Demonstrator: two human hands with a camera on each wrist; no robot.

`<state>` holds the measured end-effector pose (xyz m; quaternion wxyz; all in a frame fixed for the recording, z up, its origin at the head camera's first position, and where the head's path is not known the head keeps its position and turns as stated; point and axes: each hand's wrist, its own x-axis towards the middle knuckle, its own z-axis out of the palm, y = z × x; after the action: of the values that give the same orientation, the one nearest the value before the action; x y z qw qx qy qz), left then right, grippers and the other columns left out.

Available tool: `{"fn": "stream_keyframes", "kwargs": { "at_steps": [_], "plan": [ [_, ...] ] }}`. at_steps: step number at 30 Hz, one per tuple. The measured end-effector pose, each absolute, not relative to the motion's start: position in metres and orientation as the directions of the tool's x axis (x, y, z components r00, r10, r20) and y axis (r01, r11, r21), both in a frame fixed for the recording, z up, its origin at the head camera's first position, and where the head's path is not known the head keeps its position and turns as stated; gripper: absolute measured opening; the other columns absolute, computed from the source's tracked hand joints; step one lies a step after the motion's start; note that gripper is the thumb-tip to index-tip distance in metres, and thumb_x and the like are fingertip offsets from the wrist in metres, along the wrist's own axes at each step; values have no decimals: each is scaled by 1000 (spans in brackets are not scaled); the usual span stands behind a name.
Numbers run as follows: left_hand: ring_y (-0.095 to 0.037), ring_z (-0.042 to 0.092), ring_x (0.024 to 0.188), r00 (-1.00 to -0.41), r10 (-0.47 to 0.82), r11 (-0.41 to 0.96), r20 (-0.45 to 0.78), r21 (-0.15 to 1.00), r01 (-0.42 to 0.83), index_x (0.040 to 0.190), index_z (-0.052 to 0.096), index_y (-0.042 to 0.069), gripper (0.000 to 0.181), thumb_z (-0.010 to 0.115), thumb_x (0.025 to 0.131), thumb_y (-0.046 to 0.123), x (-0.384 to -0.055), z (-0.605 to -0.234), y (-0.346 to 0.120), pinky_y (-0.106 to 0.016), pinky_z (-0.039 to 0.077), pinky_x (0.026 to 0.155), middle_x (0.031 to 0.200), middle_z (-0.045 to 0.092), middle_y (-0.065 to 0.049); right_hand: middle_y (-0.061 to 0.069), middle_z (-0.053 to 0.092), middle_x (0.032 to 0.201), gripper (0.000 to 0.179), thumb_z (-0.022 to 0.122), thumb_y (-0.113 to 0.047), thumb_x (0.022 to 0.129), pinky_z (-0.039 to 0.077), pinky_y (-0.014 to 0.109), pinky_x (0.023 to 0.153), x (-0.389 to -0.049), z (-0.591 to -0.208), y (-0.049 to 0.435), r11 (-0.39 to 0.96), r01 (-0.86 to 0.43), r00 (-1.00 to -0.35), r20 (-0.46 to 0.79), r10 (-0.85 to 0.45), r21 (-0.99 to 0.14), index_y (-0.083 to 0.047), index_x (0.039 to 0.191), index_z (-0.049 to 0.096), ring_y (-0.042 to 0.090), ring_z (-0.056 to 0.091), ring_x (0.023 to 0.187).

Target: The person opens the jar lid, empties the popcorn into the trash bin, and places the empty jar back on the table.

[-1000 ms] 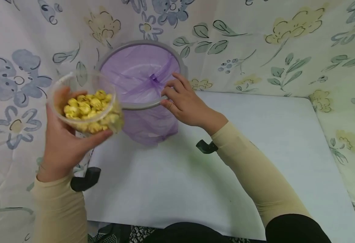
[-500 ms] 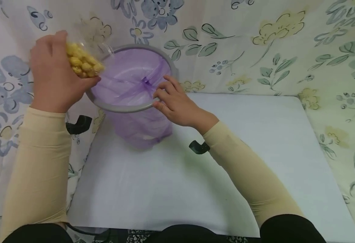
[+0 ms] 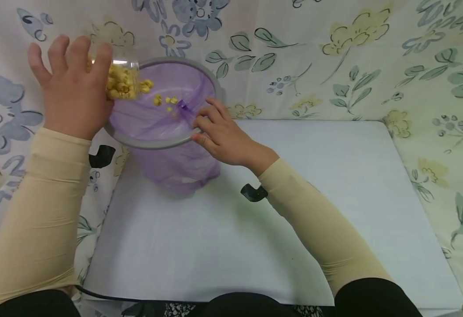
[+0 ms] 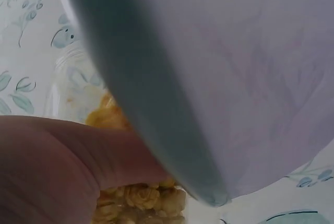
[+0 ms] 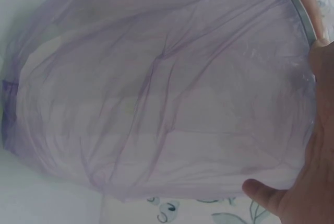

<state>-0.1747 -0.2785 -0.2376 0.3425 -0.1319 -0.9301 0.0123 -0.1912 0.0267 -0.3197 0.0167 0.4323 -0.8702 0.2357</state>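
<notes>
My left hand [image 3: 73, 88] grips a clear plastic tub [image 3: 130, 64] of yellow popcorn [image 3: 121, 82], tipped on its side over the left of a trash can's grey rim [image 3: 152, 144]. Several popcorn pieces [image 3: 157, 100] are falling from its mouth into the can, which is lined with a purple plastic bag [image 3: 152, 123]. In the left wrist view the thumb [image 4: 125, 153] lies across the tub beside the rim. My right hand [image 3: 227, 136] holds the can's near right rim, its thumb outside and fingers over the edge. The right wrist view shows the bag's outside [image 5: 156, 104] hanging down.
The can stands at the back left of a white table [image 3: 231, 233]. A floral cloth [image 3: 295, 53] hangs behind the table and down both sides. A dark cable [image 3: 104, 297] runs along the table's front left edge.
The left hand has lifted and turned the tub from nearly upright to lying sideways at the can's left rim. Popcorn now spills into the bag. The right hand keeps its hold on the rim.
</notes>
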Motion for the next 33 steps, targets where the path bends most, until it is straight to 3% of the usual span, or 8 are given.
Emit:
{"fn": "stream_keyframes", "kwargs": {
  "at_steps": [10, 18, 33],
  "plan": [
    [-36, 25, 152, -689, 355, 935, 632, -243, 258, 151, 47, 18, 52, 23, 108, 3, -180, -233, -273, -72, 13, 118, 153, 40, -17, 11, 45, 143, 31, 48, -36, 113, -3, 36, 130, -191, -319, 26, 491, -767, -617, 263, -742, -414, -12, 128, 61, 37, 3, 160],
    [-37, 17, 155, -720, 421, 901, 552, -346, 262, 156, 40, 19, 59, 28, 103, -5, -178, -228, -271, -75, 15, 117, 158, 33, -18, 10, 45, 143, 31, 48, -36, 113, -3, 34, 130, -191, -321, 27, 492, -763, -619, 258, -742, -419, -12, 127, 62, 37, 3, 160],
    [-36, 9, 159, -703, 513, 835, 493, -476, 276, 156, 33, 19, 65, 38, 100, -14, -172, -225, -263, -69, 17, 118, 164, 25, -16, 9, 45, 144, 29, 49, -35, 112, 0, 35, 130, -189, -320, 26, 486, -753, -626, 256, -737, -442, -13, 126, 61, 36, 1, 161]
  ]
}}
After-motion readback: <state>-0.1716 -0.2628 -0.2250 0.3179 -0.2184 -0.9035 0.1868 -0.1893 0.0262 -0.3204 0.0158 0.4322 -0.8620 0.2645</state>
